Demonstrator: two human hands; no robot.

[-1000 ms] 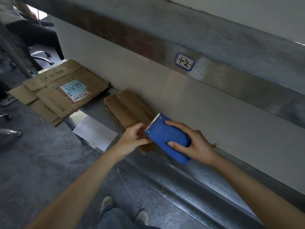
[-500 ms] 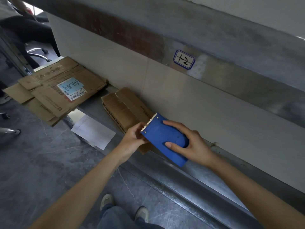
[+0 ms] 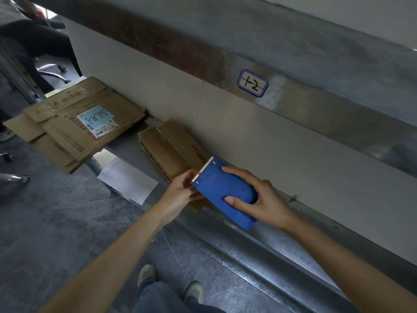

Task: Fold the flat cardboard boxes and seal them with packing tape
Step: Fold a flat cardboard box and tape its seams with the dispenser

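Status on cardboard box (image 3: 171, 152)? Where does it sit?
> On steel counter (image 3: 126, 144), folded up, flaps closed on top, back edge against pale wall panel (image 3: 270, 143). Print runs along its near side.

Tape dispenser?
> Blue tape dispenser (image 3: 223, 190) is over the box's near-right end, toothed cutter edge pointing across the box top. Touching the box or just above it: cannot tell.

Hands?
> Right hand (image 3: 264, 197) grips the dispenser body, fingers (image 3: 234, 171) curled over the far edge, thumb clamped on the near face. Left hand (image 3: 180, 193) is at the cutter corner, fingers curled under the front edge, thumb up by the teeth, so clamped on the dispenser too. Tape between them: cannot see.

Rest of counter?
> Flat cardboard boxes (image 3: 74, 141) stacked at the left end, apart from the folded one, overhanging the counter edge. Shipping label (image 3: 97, 122) with barcode on the top sheet. White paper sheet (image 3: 127, 180) near the counter edge, between stack and box.

Surroundings?
> Sticker (image 3: 252, 83) marked "1-2" on the metal band above. Dark stone floor (image 3: 45, 222) below, shoes (image 3: 146, 274) at bottom centre.
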